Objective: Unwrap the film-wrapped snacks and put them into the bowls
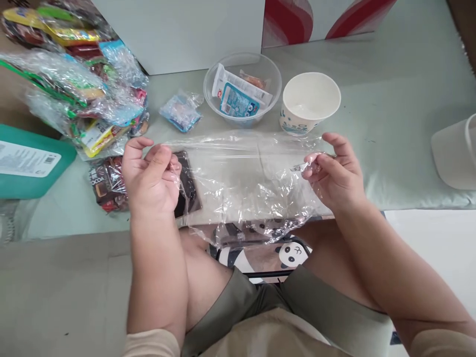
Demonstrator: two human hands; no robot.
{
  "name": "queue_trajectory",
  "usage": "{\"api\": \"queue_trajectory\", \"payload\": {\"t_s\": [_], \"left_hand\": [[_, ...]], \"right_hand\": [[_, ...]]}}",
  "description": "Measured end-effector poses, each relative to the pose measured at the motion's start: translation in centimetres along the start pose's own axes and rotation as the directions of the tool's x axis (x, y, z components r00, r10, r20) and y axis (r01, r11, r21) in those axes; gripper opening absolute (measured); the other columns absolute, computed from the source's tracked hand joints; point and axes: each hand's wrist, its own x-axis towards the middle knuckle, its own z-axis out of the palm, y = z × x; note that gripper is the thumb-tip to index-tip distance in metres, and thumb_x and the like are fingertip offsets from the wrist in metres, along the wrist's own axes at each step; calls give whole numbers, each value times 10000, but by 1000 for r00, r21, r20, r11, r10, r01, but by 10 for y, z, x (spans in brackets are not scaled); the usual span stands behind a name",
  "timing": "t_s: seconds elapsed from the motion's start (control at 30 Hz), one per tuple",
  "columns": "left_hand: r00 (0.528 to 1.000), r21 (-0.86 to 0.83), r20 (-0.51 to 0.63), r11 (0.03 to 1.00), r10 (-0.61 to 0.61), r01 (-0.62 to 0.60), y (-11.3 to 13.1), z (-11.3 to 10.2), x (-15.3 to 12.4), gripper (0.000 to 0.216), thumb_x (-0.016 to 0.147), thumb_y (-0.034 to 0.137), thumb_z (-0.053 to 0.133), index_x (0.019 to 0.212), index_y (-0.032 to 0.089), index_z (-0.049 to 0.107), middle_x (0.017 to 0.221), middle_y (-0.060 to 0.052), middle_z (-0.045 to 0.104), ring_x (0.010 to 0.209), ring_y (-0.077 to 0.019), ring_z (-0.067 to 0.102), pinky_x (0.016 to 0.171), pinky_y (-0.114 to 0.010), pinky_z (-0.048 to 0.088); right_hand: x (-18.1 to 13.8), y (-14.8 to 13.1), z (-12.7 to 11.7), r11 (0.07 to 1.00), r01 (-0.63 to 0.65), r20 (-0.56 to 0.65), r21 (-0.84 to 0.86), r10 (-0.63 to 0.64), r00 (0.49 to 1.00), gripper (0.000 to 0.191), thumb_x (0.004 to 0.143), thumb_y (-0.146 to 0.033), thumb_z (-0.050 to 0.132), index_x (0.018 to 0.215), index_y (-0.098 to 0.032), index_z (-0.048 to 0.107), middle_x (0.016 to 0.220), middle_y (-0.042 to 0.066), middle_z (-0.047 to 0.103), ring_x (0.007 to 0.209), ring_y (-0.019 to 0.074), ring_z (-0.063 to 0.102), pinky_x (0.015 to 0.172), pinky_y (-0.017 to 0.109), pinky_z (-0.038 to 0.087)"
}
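Observation:
A clear plastic bag (241, 183) is stretched between my two hands, its upper edge pulled nearly straight and its body hanging towards my lap. My left hand (152, 173) pinches one upper corner. At the other corner, my right hand (332, 171) grips the plastic between thumb and fingers, with a small silvery strip beside the fingertips. Behind the bag, a dark phone-like slab (188, 186) lies partly hidden by my left hand. Beyond it stand a clear plastic bowl (273, 94) with wrapped snacks inside and a white paper cup (311, 99).
A blue-and-clear wrapped packet (181, 111) lies left of the bowl. Packaged snacks (89, 94) are heaped at the left, above a cocoa packet (107, 183) and near a green container (33, 173). White boxes (193, 34) stand behind; a white mug-like vessel (453, 153) is at the right.

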Motion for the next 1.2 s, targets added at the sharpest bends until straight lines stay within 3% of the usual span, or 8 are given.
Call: {"api": "queue_trajectory", "payload": {"t_s": [0.17,0.33,0.4,0.63,0.83,1.0,1.13,1.2], "left_hand": [[999,-89,15,995,44,-42,-2,-1,3,426,648,81,909,800,236,542,598,127,588,523,-10,520,529,-107,432],[949,105,146,958,-281,268,4,-5,-2,516,681,504,904,1036,306,587,856,-1,799,696,-176,765,603,-253,605],[917,234,228,932,-328,276,7,-7,-7,680,643,435,936,1193,329,550,825,-13,809,616,-192,761,563,-254,601],[963,209,226,958,147,-195,10,-2,-14,323,633,195,935,874,212,721,629,17,766,475,-104,665,493,-184,573],[877,420,288,773,385,-476,14,-8,-14,416,594,-15,847,958,186,837,722,12,735,648,-97,688,613,-190,608],[736,519,372,531,565,-670,13,-13,-7,223,689,89,860,823,267,852,780,6,624,750,-112,606,748,-252,606],[767,360,370,680,524,-638,4,-8,-8,110,762,210,859,848,232,794,1113,-46,715,1220,-201,640,1136,-360,505],[821,245,346,801,455,-547,0,-2,-10,118,827,260,829,881,235,728,990,-21,730,1148,-200,711,1164,-415,498]], "right_hand": [[-2,-4,4,1000,13,11,18,-13,1000,331,888,-430,698,1182,-363,561,835,-38,699,620,155,681,548,315,565],[-1,-3,4,1000,22,-33,14,-22,999,341,887,-464,707,1182,-363,566,863,-39,706,617,148,692,555,306,569],[0,-1,3,999,44,-39,-1,-44,998,334,899,-480,703,1183,-371,565,904,-37,716,619,146,695,560,308,574],[2,-1,-3,999,46,-72,19,-45,996,258,919,-479,709,1135,-375,613,948,-44,714,545,108,612,548,299,563],[-4,-15,2,988,155,-39,22,-154,987,351,814,-418,814,1152,-413,719,981,-9,702,722,158,624,682,358,586],[-12,-20,9,860,259,-84,-439,-327,941,330,801,-304,806,1125,-333,746,792,1,632,703,180,584,668,362,554],[-10,-19,14,715,258,-72,-649,-396,915,62,839,-271,746,894,-296,763,789,18,580,760,185,594,738,379,562],[-8,-18,14,681,288,-73,-673,-448,891,18,848,-292,753,839,-279,763,922,55,586,894,216,621,850,432,570]]}}
